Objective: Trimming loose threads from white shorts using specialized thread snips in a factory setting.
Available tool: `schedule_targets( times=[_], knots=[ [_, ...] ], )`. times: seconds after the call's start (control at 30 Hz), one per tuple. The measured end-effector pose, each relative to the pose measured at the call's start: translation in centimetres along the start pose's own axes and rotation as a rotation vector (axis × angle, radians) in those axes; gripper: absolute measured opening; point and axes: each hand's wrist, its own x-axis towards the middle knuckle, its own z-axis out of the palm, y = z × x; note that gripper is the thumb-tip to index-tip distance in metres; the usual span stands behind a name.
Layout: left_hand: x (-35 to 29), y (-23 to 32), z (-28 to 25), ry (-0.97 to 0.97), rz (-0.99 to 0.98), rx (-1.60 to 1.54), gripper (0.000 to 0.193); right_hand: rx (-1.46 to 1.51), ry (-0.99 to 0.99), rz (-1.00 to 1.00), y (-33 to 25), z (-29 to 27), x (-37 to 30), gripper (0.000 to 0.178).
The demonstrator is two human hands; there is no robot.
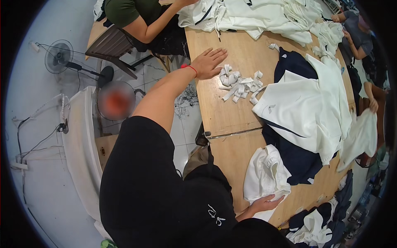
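My left hand [209, 63], with a red cord at the wrist, stretches over the table's left edge. Its palm faces down and its fingers are spread, with nothing held. Just right of it lies a loose pile of white fabric strips [244, 84]. At the near side, my right hand [264, 204] grips the lower edge of a bunched white garment [266, 173] with a gathered band. Part of that hand's grip is hidden by cloth. Beyond it, white garments [306, 103] lie heaped over navy ones [289, 155].
A wooden table [231, 157] has a seam across it. More white clothing [256, 18] covers its far end, where a person in a green top [140, 20] sits. Other people work along the right. A chair [113, 47] and standing fan [60, 56] are at left; clothes [312, 227] lie near right.
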Motion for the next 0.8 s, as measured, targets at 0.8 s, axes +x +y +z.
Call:
schedule_targets(
  times=[0.8],
  knots=[
    [0.1,1.0,-0.7,0.019,-0.046,0.062,0.072,-0.05,-0.004,0.022,-0.2,0.1,0.4,0.052]
  ],
)
